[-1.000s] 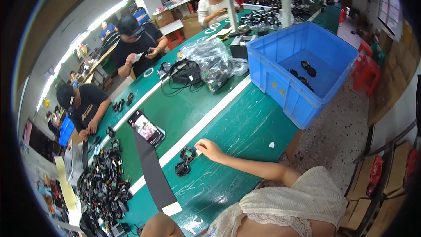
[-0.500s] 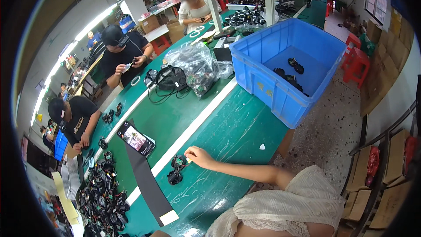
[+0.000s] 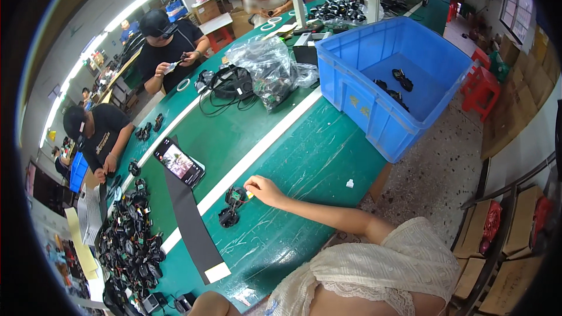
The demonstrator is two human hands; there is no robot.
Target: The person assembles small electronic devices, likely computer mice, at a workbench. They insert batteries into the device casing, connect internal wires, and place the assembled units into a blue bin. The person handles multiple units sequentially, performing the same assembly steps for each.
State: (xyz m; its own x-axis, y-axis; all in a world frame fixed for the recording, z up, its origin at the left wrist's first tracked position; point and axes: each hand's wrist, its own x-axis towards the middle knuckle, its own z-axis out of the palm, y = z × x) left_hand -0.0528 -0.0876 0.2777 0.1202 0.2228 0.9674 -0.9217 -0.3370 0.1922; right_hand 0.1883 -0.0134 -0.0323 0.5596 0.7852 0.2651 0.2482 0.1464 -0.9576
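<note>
My right hand [image 3: 264, 191] rests low over the green table, its fingers pinched together on a small yellow piece [image 3: 250, 195]. Right beside the fingertips lies a black plastic part with a green circuit board [image 3: 236, 196]. A second round black part [image 3: 228, 217] sits just nearer to me, close against the first. What joins the yellow piece to the part, if anything, is too small to tell. My left hand is out of view; only a bare limb [image 3: 213, 304] shows at the lower edge.
A phone [image 3: 178, 162] lies on a dark strip [image 3: 193, 222] left of the parts. A heap of black parts [image 3: 129, 246] covers the near left. At the far right stands a blue crate [image 3: 357, 96] holding several black pieces. A clear plastic bag [image 3: 266, 70] and co-workers [image 3: 164, 52] are beyond.
The whole view has shifted a little, and more of the heap and a bare limb show at the lower edge. My right hand stays pinched beside the same black part.
</note>
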